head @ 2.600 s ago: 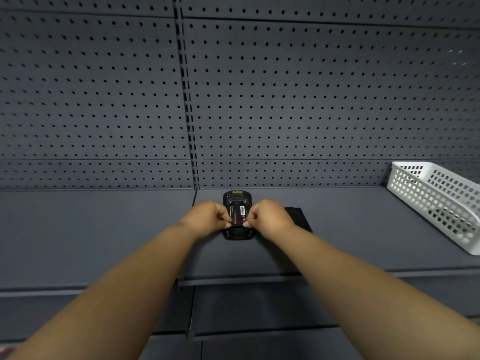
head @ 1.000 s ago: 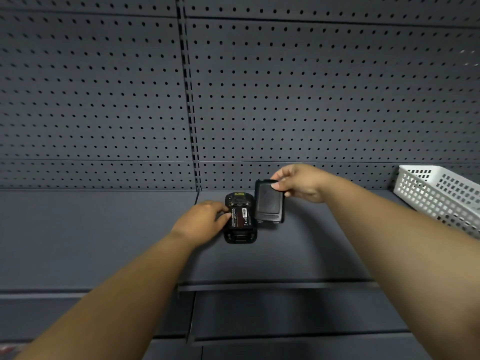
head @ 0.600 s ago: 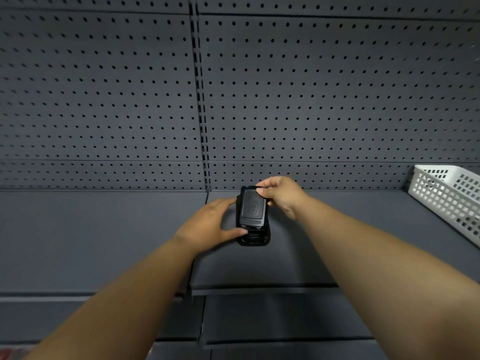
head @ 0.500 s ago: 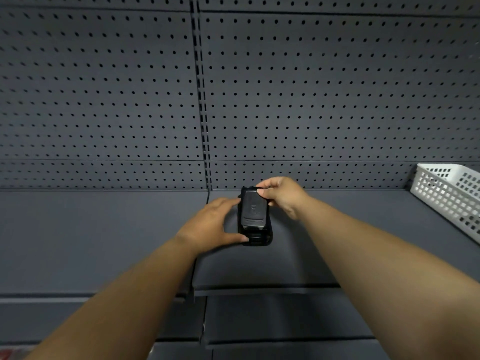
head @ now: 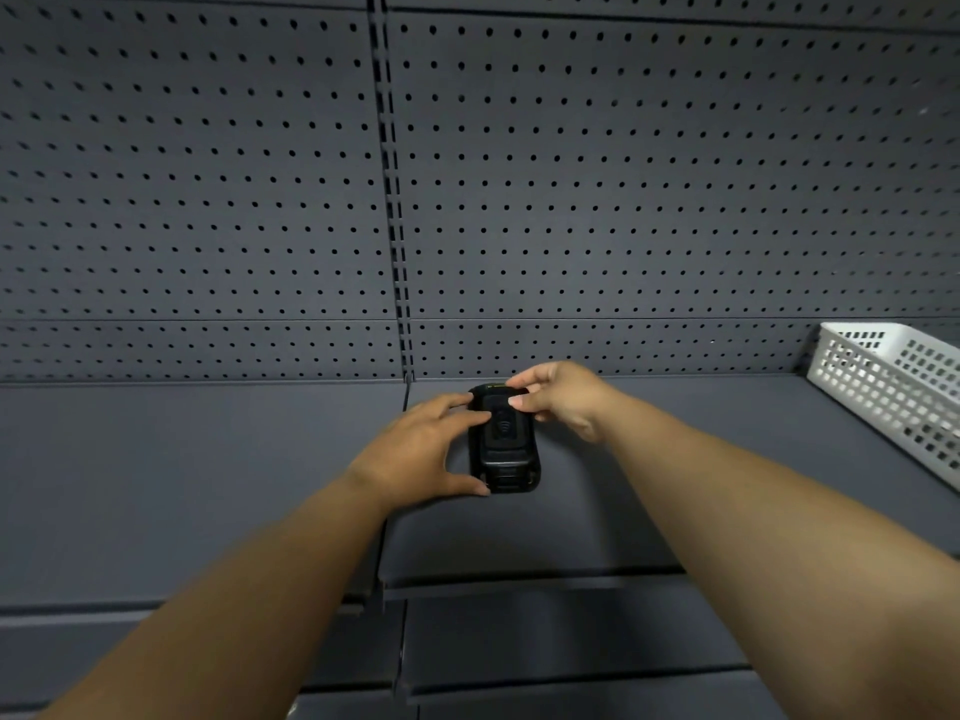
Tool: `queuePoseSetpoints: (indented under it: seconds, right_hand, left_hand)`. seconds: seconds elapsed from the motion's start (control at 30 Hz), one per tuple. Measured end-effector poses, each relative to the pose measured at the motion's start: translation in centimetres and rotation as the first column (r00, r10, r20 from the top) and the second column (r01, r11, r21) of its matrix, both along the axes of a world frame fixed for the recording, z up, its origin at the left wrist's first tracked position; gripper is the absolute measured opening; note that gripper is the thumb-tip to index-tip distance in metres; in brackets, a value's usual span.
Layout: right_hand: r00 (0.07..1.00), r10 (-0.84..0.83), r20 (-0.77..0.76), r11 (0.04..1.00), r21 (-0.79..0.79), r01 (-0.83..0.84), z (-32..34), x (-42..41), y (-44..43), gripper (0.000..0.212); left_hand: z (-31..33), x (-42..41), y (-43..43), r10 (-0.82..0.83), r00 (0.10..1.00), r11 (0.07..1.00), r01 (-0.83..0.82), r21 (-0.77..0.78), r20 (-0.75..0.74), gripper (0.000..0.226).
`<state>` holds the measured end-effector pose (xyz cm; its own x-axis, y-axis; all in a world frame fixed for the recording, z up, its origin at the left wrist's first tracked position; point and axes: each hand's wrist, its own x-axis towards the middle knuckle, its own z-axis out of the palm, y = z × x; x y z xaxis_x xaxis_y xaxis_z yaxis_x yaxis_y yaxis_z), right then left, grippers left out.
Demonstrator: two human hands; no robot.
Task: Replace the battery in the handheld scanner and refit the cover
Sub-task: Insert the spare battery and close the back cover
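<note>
Lying face down on the dark grey shelf, just right of the seam between two shelf panels, your handheld scanner shows its back: a black, rounded body with the black cover laid over the battery bay, a faint wave-like emblem at its middle and a ribbed block at the near end. A thin yellowish strip shows at the far end. Your left hand brackets the scanner's left side, fingers spread wide onto the cover's far part and thumb at the near left corner. Your right hand curls over the far right corner, thumb tip pressing the cover. A white perforated basket sits far right, well apart.
</note>
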<state>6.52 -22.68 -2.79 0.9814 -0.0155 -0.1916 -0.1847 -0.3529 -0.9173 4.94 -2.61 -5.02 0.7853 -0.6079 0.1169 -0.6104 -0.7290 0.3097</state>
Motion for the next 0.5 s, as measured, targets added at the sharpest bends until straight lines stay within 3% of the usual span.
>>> queuePoseSetpoints:
  seconds: [0.5]
  right_hand:
    - [0.999,-0.016,-0.036,0.987,-0.159,0.01,-1.2,-0.4,0.0,0.038]
  left_hand:
    - [0.3,0.7,-0.4,-0.071,0.997,0.991,0.072,0.112,-0.017,0.077]
